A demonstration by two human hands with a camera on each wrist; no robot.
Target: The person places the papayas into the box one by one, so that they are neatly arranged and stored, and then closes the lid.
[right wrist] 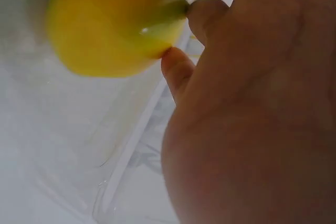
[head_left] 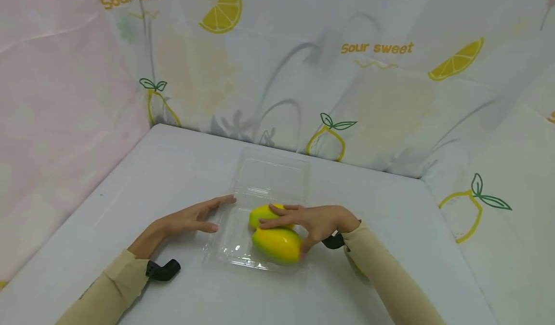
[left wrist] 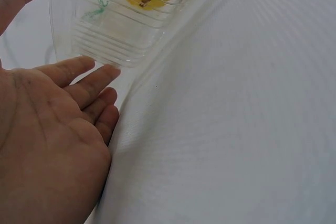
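A clear plastic clamshell box (head_left: 230, 228) lies with its lid (head_left: 272, 173) folded back away from me. Two yellow-green mangoes are at the right part of its base. My right hand (head_left: 318, 223) holds the nearer mango (head_left: 277, 245), its thumb at the right end and a finger reaching over the far side. Behind it the other mango (head_left: 260, 214) is partly covered by my right fingers. In the right wrist view, fingertips touch a yellow mango (right wrist: 105, 24). My left hand (head_left: 191, 219) has its fingers extended at the box's left rim, palm facing the box wall (left wrist: 105, 40).
The white table (head_left: 151, 180) runs back to a lemon-print cloth (head_left: 269, 64). Below my right sleeve (head_left: 381, 272), the edge of another yellow-green thing (head_left: 359, 271) shows, mostly hidden. Black wrist devices (head_left: 164, 270) sit at both cuffs.
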